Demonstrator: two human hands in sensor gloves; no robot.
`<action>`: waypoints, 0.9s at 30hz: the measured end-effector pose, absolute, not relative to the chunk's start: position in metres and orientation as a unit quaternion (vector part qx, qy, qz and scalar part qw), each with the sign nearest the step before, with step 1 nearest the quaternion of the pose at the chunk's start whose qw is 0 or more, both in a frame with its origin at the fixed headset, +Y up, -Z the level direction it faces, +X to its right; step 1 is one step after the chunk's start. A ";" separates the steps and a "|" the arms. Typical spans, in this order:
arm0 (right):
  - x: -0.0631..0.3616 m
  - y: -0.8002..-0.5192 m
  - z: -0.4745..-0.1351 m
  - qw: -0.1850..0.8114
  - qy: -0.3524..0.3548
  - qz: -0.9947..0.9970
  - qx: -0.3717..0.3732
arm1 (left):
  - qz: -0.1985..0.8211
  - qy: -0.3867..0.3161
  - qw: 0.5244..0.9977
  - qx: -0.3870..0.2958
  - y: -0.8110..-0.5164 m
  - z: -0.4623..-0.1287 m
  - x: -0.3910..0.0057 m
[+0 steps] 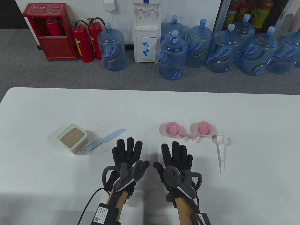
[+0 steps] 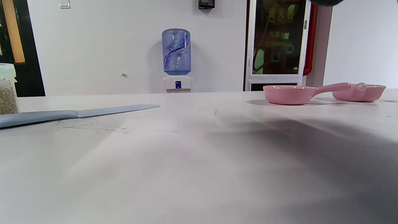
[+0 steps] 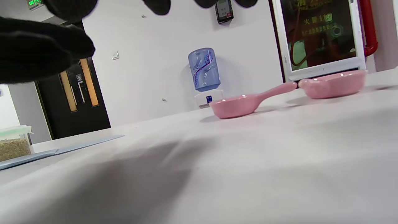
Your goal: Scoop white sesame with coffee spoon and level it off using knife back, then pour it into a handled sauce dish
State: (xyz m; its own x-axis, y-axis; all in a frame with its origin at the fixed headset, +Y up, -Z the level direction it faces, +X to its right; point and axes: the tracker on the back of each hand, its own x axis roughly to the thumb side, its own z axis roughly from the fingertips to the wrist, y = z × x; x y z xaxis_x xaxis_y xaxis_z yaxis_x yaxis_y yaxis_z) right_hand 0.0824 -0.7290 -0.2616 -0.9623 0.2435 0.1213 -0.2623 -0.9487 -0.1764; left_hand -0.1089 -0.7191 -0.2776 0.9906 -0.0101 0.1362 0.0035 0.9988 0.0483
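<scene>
A square clear tub of sesame (image 1: 72,138) stands at the table's left. A light blue knife (image 1: 104,140) lies beside it, tip pointing away to the right; its blade (image 2: 115,110) shows low in the left wrist view. Two pink handled sauce dishes (image 1: 173,129) (image 1: 204,129) sit right of centre, their handles nearly meeting. A white coffee spoon (image 1: 221,150) lies right of them, bowl away from me. My left hand (image 1: 127,150) and right hand (image 1: 177,152) lie flat with straight fingers side by side near the table's front, holding nothing.
The white table (image 1: 150,105) reaches to a grey carpet. Beyond it stand several blue water bottles (image 1: 211,51), a water dispenser (image 1: 145,32) and red fire extinguishers (image 1: 83,42). A cable (image 1: 88,204) trails from the left wrist.
</scene>
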 end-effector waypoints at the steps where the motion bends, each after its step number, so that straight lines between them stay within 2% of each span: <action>1: 0.082 -0.729 -0.262 0.128 -0.095 0.986 0.049 | -0.003 -0.068 0.997 0.024 -0.719 -0.278 -0.109; 16: 0.085 -0.728 -0.264 0.149 -0.091 0.984 0.045 | -0.002 -0.041 0.999 -0.009 -0.719 -0.294 -0.120; 22: 0.086 -0.729 -0.265 0.152 -0.087 0.984 0.044 | 0.021 0.011 1.000 -0.008 -0.695 -0.323 -0.164; 27: 0.088 -0.728 -0.265 0.151 -0.086 0.984 0.041 | -0.017 0.054 0.998 -0.007 -0.669 -0.353 -0.213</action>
State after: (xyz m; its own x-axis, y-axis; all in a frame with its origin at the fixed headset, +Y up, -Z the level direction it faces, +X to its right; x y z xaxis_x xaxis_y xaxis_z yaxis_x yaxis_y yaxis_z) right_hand 0.0880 -0.7280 -0.2654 -0.9508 0.2907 0.1069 -0.3049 -0.9393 -0.1573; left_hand -0.2133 -0.6693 -0.3526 0.9937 -0.0352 -0.1068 0.0336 0.9993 -0.0166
